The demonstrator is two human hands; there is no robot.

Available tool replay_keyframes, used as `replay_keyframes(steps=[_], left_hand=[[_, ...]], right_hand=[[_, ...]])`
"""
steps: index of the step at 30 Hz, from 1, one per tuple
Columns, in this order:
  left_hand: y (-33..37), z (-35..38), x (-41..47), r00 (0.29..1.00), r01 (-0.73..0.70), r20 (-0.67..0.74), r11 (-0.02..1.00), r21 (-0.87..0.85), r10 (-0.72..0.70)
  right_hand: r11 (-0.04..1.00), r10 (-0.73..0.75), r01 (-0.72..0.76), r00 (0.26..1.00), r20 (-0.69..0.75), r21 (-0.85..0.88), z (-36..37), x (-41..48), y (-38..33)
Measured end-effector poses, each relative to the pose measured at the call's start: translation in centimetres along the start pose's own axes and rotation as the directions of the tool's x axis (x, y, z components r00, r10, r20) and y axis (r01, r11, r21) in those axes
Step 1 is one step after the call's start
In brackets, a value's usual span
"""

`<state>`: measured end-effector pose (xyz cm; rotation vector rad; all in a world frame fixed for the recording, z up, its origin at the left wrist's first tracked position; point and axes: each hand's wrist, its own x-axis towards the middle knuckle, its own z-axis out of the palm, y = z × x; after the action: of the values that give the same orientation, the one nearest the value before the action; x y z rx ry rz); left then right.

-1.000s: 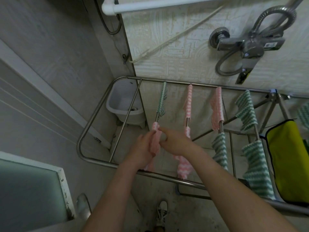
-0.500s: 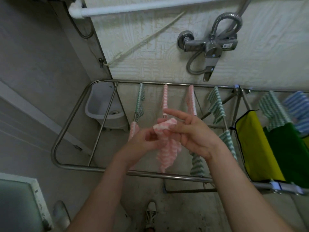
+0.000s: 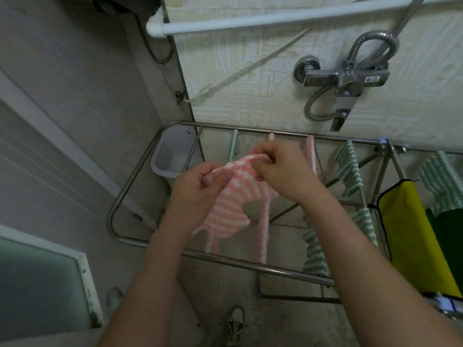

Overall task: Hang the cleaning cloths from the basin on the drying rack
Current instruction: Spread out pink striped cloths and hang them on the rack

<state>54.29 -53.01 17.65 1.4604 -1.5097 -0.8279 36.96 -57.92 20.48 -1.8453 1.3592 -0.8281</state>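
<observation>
A pink and white striped cloth [image 3: 233, 201] is stretched between my hands above the metal drying rack [image 3: 130, 176]. My left hand [image 3: 198, 186] pinches its left top corner and my right hand [image 3: 280, 171] pinches its right top edge. The cloth hangs down over the rack's left bars. Several other cloths hang on the bars: a green one [image 3: 234, 147] behind my hands, a pink one [image 3: 310, 151], and green striped ones [image 3: 349, 169] further right. A pale grey basin [image 3: 170, 156] stands on the floor under the rack's far left corner.
A yellow cloth [image 3: 411, 236] and a dark green cloth [image 3: 448, 236] hang at the rack's right end. A shower tap with hose [image 3: 345, 81] sticks out from the wall above the rack. A glass panel [image 3: 37, 284] stands at lower left. My shoe [image 3: 234, 326] shows on the floor.
Both hands lifted the pink striped cloth up off the bar and spread it open between them. The view shifted right and down across the rack.
</observation>
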Motion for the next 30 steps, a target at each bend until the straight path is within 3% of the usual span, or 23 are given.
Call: replay_keyframes(steps=[3, 11, 14, 19, 24, 30], left_hand=[[-1.5, -3.2, 0.3, 0.993, 0.108, -0.056, 0.988, 0.113, -0.103], [-5.4, -7.9, -0.2, 0.943, 0.331, -0.133, 0.902, 0.278, -0.305], [-6.8, -7.8, -1.0, 0.915, 0.401, -0.080, 0.869, 0.289, -0.395], [-8.7, -8.4, -1.9, 0.884, 0.467, -0.121, 0.870, 0.159, -0.452], [-11.0, -8.8, -2.0, 0.800, 0.559, -0.381, 0.808, 0.188, -0.464], [-13.0, -8.8, -1.8, 0.708, 0.671, -0.517, 0.686, 0.281, -0.481]], right_hand=[[0.994, -0.111, 0.111, 0.993, 0.043, -0.014, 3.0, 3.0, -0.8], [0.987, -0.144, 0.139, 0.988, 0.062, 0.086, 10.6, 8.5, -1.7], [0.988, -0.149, 0.152, 0.977, 0.152, -0.007, 13.0, 9.4, -0.4], [0.994, -0.079, 0.093, 0.971, 0.227, -0.051, 15.7, 10.3, 1.1], [0.964, -0.128, 0.195, 0.935, 0.331, -0.178, 19.4, 11.1, 0.9], [0.972, -0.110, 0.180, 0.917, 0.383, -0.154, 22.8, 11.6, 1.0]])
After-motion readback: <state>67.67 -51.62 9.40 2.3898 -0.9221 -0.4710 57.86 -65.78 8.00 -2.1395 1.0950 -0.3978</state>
